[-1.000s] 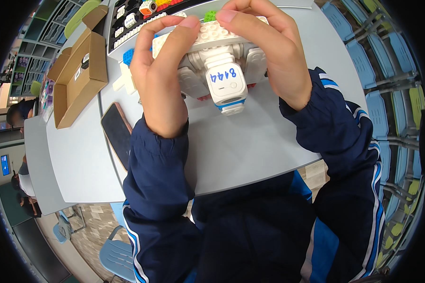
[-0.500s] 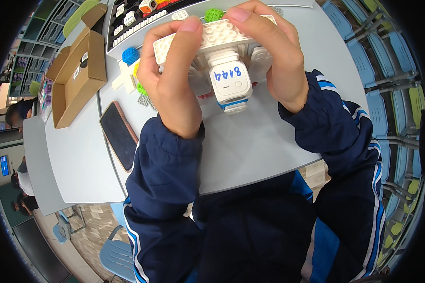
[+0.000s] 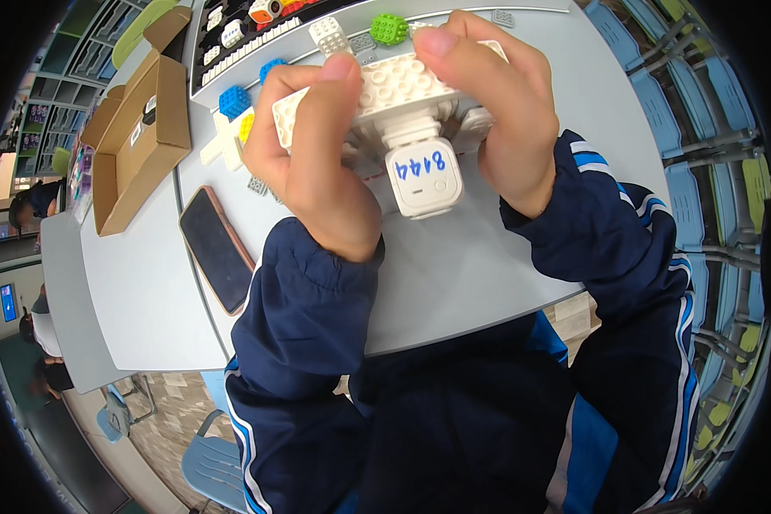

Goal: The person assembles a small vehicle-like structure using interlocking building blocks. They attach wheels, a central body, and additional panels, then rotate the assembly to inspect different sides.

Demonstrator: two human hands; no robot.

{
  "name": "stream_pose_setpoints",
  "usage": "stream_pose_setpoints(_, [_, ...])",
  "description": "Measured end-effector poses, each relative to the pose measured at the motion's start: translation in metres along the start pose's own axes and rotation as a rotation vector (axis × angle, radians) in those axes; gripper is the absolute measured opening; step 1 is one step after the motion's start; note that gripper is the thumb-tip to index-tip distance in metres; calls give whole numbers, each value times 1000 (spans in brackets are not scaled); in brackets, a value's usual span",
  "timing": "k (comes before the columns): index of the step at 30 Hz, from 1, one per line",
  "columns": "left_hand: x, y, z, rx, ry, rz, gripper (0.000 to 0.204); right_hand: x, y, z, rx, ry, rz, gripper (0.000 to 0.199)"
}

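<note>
Between my two hands, a white studded building-block assembly is held above the table, its long studded plate running across from hand to hand. From its near side a white square module with blue handwriting and a small button sticks out. My left hand grips the plate's left end, thumb on the studs. At the other end my right hand is closed round it, the thumb pressing from above. Paler round parts beneath the plate are partly hidden by my fingers. Past the plate lie a green block and a white studded block.
A phone lies left of my left forearm. Beyond it are an open cardboard box, a white cross-shaped piece and a blue block. At the back stands a black-lined parts tray. Chairs are stacked on the right.
The assembly has tilted and come slightly nearer; the blue part under the module is now out of sight. More of the green and white blocks behind shows. Both hands keep their grip.
</note>
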State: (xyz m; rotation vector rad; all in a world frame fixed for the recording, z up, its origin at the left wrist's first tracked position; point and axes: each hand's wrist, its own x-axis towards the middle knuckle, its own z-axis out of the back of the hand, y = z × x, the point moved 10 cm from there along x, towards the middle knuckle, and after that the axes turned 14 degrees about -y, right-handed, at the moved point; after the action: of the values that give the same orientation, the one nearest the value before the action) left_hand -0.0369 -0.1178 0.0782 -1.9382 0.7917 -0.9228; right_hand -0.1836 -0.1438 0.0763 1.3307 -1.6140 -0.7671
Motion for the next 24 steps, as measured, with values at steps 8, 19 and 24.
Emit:
stream_pose_setpoints(8, [-25, -39, -5, -1, 273, -261, 22, -30, 44, -5, -220, 173, 436, 33])
stream_pose_setpoints(19, [-85, -121, -3, -234, 278, -1065, 32, -103, 117, -21, -140, 257, 1250, 40])
stream_pose_setpoints(24, [-108, -137, 1, -137, 254, -1125, 33, -126, 127, -24, -126, 204, 1341, 33])
